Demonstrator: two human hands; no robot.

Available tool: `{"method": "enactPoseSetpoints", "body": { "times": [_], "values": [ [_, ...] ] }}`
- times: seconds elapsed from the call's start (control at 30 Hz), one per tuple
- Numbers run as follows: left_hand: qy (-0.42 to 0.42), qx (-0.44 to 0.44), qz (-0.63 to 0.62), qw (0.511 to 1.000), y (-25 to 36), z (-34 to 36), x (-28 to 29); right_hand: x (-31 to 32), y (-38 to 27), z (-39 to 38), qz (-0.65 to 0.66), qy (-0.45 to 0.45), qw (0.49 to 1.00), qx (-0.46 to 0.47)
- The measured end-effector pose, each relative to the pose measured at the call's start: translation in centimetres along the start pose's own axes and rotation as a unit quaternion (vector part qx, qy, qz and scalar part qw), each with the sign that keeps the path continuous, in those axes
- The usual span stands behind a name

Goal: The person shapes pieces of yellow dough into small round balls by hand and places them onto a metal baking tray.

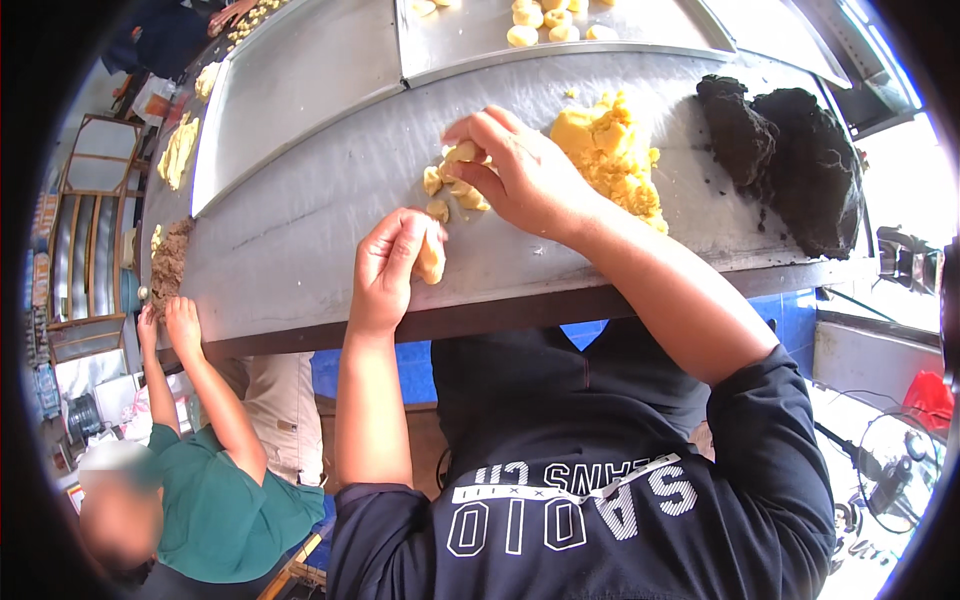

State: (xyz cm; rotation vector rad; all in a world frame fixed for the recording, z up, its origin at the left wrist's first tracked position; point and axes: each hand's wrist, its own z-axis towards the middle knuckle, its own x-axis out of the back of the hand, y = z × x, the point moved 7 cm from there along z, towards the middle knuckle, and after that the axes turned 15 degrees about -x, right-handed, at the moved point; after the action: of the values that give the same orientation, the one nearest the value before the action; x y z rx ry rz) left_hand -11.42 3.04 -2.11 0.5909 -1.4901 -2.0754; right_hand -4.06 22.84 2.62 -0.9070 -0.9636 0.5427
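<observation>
Pinching one dough piece (462,153), right hand (520,175); left hand (385,265) grip closed on another (431,258).

Both bare forearms rise from six o'clock. The left hand (390,265) sits near centre, fingers curled closed toward one o'clock. The right hand (520,172), at twelve o'clock, pinches with bent fingertips pointing toward nine.

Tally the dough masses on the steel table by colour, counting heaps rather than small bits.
Yellow dough heap: 1
Dark dough heap: 1
Brown dough heap: 1
Pale yellow dough heap: 1
Total: 4
</observation>
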Motion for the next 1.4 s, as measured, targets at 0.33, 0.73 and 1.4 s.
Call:
{"method": "enactPoseSetpoints", "body": {
  "times": [0.33, 0.73, 1.4],
  "values": [
    [0.086, 0.016, -0.04, 0.995, -0.8, 0.5, 1.0, -0.5, -1.3, -0.9, -0.064, -0.09, 0.993, 0.043],
    [0.046, 0.059, -0.12, 0.99, -1.1, 0.5, 0.0, -0.8, -1.2, -0.7, 0.091, -0.148, 0.982, 0.074],
    [-0.014, 0.023, -0.05, 0.998, -1.0, 0.4, -0.8, -1.8, -1.5, -1.1, 0.044, -0.147, 0.981, 0.122]
  ]
}}
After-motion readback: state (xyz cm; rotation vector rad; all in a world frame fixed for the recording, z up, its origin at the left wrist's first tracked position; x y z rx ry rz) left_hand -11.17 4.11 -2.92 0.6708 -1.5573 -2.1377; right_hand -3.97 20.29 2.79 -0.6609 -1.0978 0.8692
